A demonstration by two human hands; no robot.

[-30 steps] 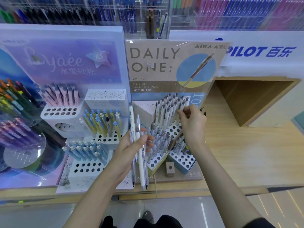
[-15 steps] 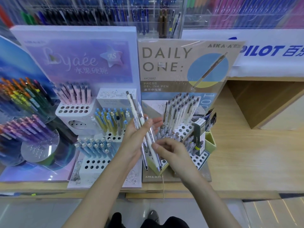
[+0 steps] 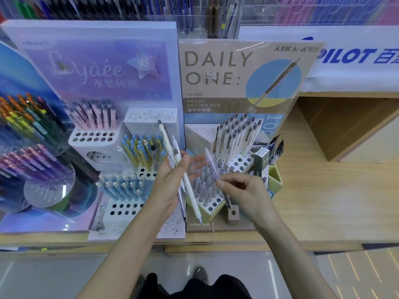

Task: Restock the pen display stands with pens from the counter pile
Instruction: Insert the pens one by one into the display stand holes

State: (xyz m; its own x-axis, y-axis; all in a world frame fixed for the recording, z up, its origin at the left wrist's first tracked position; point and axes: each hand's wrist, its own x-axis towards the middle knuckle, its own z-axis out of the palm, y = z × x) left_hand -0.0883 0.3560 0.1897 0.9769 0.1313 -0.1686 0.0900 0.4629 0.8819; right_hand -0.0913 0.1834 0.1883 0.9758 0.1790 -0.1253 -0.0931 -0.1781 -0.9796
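- The left hand point(image 3: 172, 184) had a small bunch point(image 3: 165, 137) of pens, one white and a couple clear, pinned across the palm by the thumb. The other fingers were stretched out loosely. Clicker ends pointed up and away, and the tips hung below the hand.
- The right hand point(image 3: 246, 190) pinched a single pen point(image 3: 212, 167) between thumb and fingertips, tip down. It was motion-blurred, so clear or lilac, couldn't tell which.
- That pen hovered over the front tier point(image 3: 212, 205) of the Daily One stand point(image 3: 216, 67), where grey pens point(image 3: 205, 186) stood in holes — couldn't tell if the tip touched anything.
- The upper tier point(image 3: 239, 164) behind it was packed with white pens point(image 3: 235, 137), with open holes along its front.
- Just left sat the Lyaée stand point(image 3: 97, 67) — pink pens point(image 3: 92, 116) up top, yellow ones point(image 3: 140, 152) in the middle and blue ones point(image 3: 121, 186) lowest, each block with spare holes.
- A green box point(image 3: 262, 165) stood just right of the Daily One tiers.
- Everything sat on a wood counter point(image 3: 334, 201).
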